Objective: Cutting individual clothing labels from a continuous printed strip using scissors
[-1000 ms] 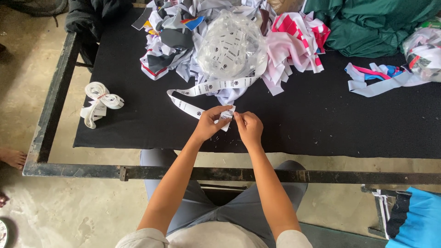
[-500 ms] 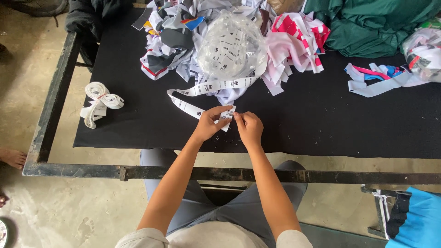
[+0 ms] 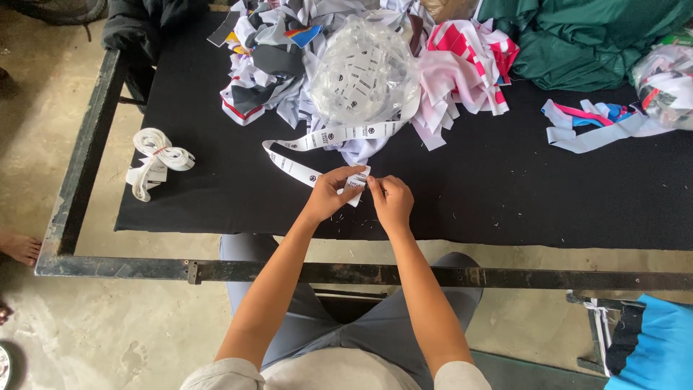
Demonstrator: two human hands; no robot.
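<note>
Fingers (image 3: 345,175) of the left hand (image 3: 328,196) and of the right hand (image 3: 392,204): both sets pinched together on the free end of a white label tape (image 3: 339,134), thumb against forefinger; position and grip unchanged from half a second and one second earlier, hands meeting at the same spot near the front edge of the black desk (image 3: 505,195).

Label tape: long white woven strip with small dark printed marks at regular spacing; runs from the pinched end leftward, loops back, and rises to a clear plastic bag (image 3: 364,72). No shift in its lie since the earlier pictures.

Clear plastic bag: rounded, translucent, filled with white printed labels; directly beyond the hands, at the far side of the desk.

Scrap pile (image 3: 263,65): white, grey and black cloth offcuts with red and blue trim, left of the bag and touching it.

Pink and white striped strips (image 3: 465,61): right of the bag, fanned out over the desk.

Green cloth (image 3: 585,40): heaped, far right of the bag.

Loose ribbon strips (image 3: 588,123): grey, pink and blue, right of the bag, near a second clear bag (image 3: 668,83) at the desk's right end.

Coiled white tape bundle (image 3: 155,155): bound with a red band, well left of the bag, apart from all else. Same place as before.
</note>
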